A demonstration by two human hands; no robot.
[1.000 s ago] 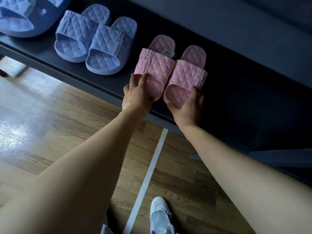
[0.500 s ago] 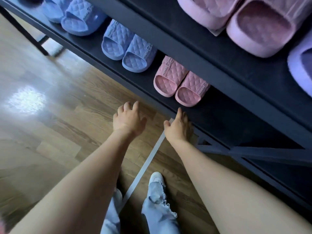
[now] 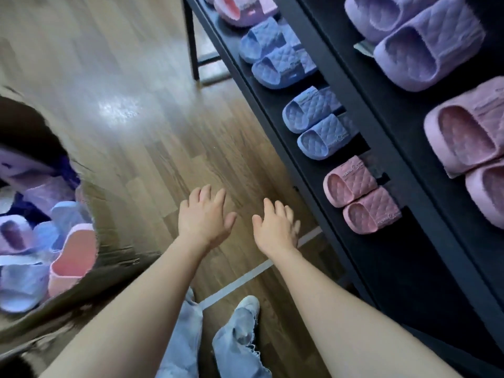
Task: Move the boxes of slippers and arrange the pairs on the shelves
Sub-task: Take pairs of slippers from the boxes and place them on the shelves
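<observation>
Hovering above the floor point(image 3: 163, 145), the left hand point(image 3: 204, 216) and right hand point(image 3: 275, 230) are empty, fingers loosely spread. Pairs such as the pink pair point(image 3: 360, 195) line the shelves point(image 3: 409, 263); the blurred box point(image 3: 117, 241) seemingly holds more slippers point(image 3: 73, 257).

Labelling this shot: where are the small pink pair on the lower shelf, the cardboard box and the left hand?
small pink pair point(image 3: 357, 177), head view, quilted strap of one slipper.
cardboard box point(image 3: 117, 241), head view, its brown side wall.
left hand point(image 3: 203, 216), head view, back of the hand.
</observation>
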